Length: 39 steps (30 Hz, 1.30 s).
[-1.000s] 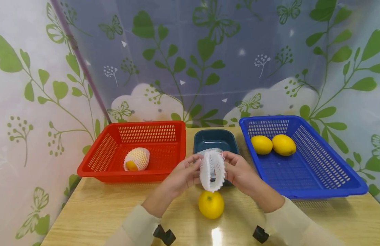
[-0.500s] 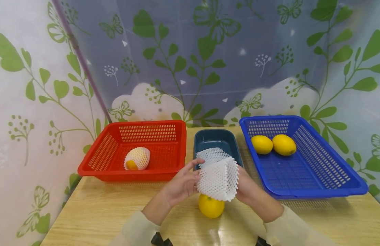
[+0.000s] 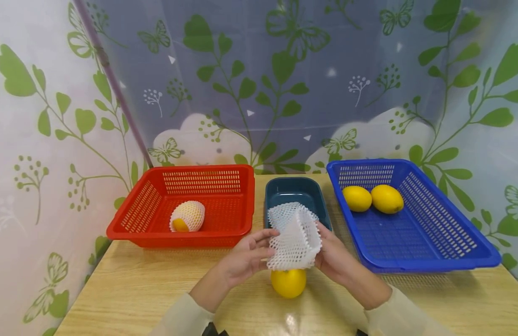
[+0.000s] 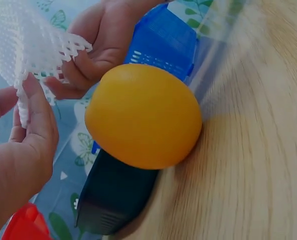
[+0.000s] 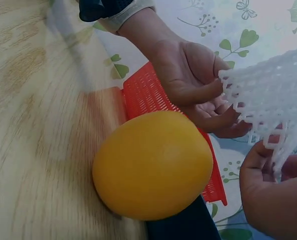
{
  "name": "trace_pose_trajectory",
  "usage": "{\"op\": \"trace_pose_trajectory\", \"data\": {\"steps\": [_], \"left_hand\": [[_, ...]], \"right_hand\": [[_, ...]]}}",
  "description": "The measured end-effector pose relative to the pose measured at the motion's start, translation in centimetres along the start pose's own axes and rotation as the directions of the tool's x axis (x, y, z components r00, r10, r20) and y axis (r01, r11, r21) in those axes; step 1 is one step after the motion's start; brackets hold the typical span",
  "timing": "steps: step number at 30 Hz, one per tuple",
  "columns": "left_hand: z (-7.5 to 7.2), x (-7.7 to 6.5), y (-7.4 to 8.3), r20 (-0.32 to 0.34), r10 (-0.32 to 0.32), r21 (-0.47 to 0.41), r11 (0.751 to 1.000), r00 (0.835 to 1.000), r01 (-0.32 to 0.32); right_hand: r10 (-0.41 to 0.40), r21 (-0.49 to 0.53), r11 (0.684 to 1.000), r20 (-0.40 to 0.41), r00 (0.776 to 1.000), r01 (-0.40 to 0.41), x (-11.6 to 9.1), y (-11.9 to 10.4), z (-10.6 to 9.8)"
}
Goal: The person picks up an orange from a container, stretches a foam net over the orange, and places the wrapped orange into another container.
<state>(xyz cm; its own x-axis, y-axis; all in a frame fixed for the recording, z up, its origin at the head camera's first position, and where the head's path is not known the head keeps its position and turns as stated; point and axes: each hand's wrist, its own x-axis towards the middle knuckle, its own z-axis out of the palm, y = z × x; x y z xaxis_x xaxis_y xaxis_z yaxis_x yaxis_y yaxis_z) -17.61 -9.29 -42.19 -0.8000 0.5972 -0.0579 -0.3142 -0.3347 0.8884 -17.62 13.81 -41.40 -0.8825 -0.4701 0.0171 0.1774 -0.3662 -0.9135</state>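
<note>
A white foam fruit net [image 3: 294, 240] is held up between both hands above the table, its open mouth facing right. My left hand [image 3: 248, 256] pinches its left edge between thumb and fingers. On the opposite side my right hand [image 3: 334, 254] grips the rim, its fingers partly hidden behind the mesh in the head view; the right wrist view shows that hand [image 5: 276, 192] pinching the edge. Just below the net a round yellow fruit [image 3: 288, 283] rests on the table, touched by neither hand. It looks smooth and orange-yellow in the left wrist view [image 4: 143, 117].
At left stands a red basket [image 3: 200, 240] with a net-wrapped fruit [image 3: 188, 215] inside. A dark teal tray [image 3: 294, 181] sits behind the hands, with more white netting [image 3: 281, 213] over its front. The blue basket [image 3: 426, 263] at right holds two yellow fruits [image 3: 386, 199].
The net, first facing forward with its mouth toward me, has turned to the right and opened out. Both hands still hold it and have dropped slightly. The fruit has stayed in place.
</note>
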Motion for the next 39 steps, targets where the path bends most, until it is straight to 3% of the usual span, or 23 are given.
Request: {"op": "trace_pose_trajectory", "data": {"steps": [3, 7, 9, 12, 19, 27, 31, 35, 39], "left_hand": [[-0.3, -0.1, -0.1, -0.022, -0.021, 0.026, 0.999, 1.0, 0.021], [-0.6, -0.3, -0.3, -0.023, -0.026, 0.039, 0.999, 0.999, 0.027], [-0.7, -0.4, -0.3, -0.016, -0.025, 0.041, 0.999, 1.0, 0.026], [-0.9, -0.7, -0.4, -0.006, -0.024, 0.065, 0.998, 1.0, 0.024], [-1.1, -1.3, -0.9, -0.011, -0.041, 0.182, 0.982, 0.999, 0.042], [-1.2, -1.6, -1.7, -0.034, -0.024, 0.311, 0.95, 0.999, 0.033], [-0.8, -1.6, -1.8, -0.095, -0.036, 0.405, 0.912, 0.995, 0.071], [-0.6, -1.6, -2.0, -0.137, -0.031, 0.522, 0.847, 0.99, 0.099], [-0.5, -1.7, -2.4, -0.129, -0.01, 0.624, 0.777, 0.992, 0.089]], "right_hand": [[0.0, 0.026, 1.0, 0.093, 0.996, -0.002, -0.2, 0.0, -0.5], [-0.029, 0.064, 0.998, 0.237, 0.971, 0.014, -0.3, 0.2, -1.1], [-0.038, 0.067, 0.998, 0.261, 0.965, 0.021, -0.4, 0.3, -1.3], [-0.031, 0.036, 0.999, 0.24, 0.97, 0.023, -0.7, 0.4, -1.6], [0.006, -0.18, 0.983, 0.157, 0.988, 0.022, -1.6, 0.7, -2.3], [0.067, -0.442, 0.897, 0.102, 0.993, -0.015, -2.1, 1.1, -2.6], [0.04, -0.54, 0.842, 0.06, 0.997, -0.001, -2.1, 1.6, -2.4], [0.023, -0.614, 0.789, 0.031, 0.999, 0.001, -2.2, 2.1, -2.2], [0.041, -0.649, 0.761, 0.021, 0.999, -0.018, -2.4, 2.6, -2.0]]}}
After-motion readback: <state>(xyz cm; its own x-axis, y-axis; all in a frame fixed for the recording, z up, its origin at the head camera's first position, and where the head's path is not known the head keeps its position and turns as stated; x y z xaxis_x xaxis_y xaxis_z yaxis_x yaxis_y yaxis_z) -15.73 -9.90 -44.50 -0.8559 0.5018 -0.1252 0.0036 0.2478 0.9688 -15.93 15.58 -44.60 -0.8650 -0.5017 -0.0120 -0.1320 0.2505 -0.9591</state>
